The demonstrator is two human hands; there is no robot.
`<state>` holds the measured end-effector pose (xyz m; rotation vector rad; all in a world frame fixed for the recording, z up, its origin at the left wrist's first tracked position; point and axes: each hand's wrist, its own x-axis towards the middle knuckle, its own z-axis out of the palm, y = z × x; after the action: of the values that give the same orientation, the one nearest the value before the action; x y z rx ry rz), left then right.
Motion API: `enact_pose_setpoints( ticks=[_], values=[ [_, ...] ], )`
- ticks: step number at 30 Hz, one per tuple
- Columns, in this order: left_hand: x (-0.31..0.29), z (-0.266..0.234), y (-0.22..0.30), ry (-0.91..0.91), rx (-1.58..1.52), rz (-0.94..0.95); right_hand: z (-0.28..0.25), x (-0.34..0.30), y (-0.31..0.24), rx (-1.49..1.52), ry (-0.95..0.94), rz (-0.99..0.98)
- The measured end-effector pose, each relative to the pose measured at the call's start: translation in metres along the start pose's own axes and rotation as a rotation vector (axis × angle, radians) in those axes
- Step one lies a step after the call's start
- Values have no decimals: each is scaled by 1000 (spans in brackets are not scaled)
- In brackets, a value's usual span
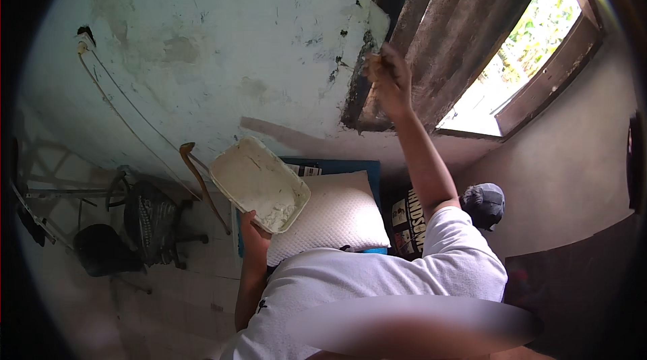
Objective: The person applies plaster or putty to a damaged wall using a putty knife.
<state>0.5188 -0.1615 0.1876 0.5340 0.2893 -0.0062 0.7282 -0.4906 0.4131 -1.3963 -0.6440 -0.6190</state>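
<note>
My left hand [253, 230] is closed on the near edge of a shallow off-white plastic tub [246, 174], which is tilted toward me. White paste [278, 214] lies in its lower corner, and a thin smear coats the rest of the inside. My right arm is stretched up to the wall [222, 36], beside the dark wooden window frame [374, 107]. There my right hand [392, 80] is closed around something small and yellowish-brown that I cannot make out. Cracked, chipped plaster [367, 13] runs along the wall's edge next to that hand.
A white textured pillow [337, 215] lies below the tub on something blue. A wooden cane [202, 181] leans at the wall, near a hanging cable [125, 114]. Black chairs [151, 225] stand left; a dark cap [485, 205] is at right, below the bright window opening [519, 56].
</note>
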Motion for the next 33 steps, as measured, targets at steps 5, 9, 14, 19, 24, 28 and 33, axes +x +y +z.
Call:
enact_pose_setpoints(
  ticks=[5,9,14,19,24,28,33],
  values=[
    [-6,12,3,-19,71,6,41,-15,-3,558,32,90],
    [-9,7,10,-66,57,-6,74,-8,-8,374,185,60],
    [-9,-11,19,-45,35,-16,99,8,-11,148,373,-55],
    [-8,-31,38,-82,50,-22,116,27,-28,103,455,-130],
    [3,-53,69,-38,78,-4,132,41,-42,-28,614,-111],
    [11,-53,104,-23,123,-77,144,58,-38,-122,716,-105],
    [41,-79,142,-88,88,-238,156,84,-24,-248,856,-98]
  ],
)
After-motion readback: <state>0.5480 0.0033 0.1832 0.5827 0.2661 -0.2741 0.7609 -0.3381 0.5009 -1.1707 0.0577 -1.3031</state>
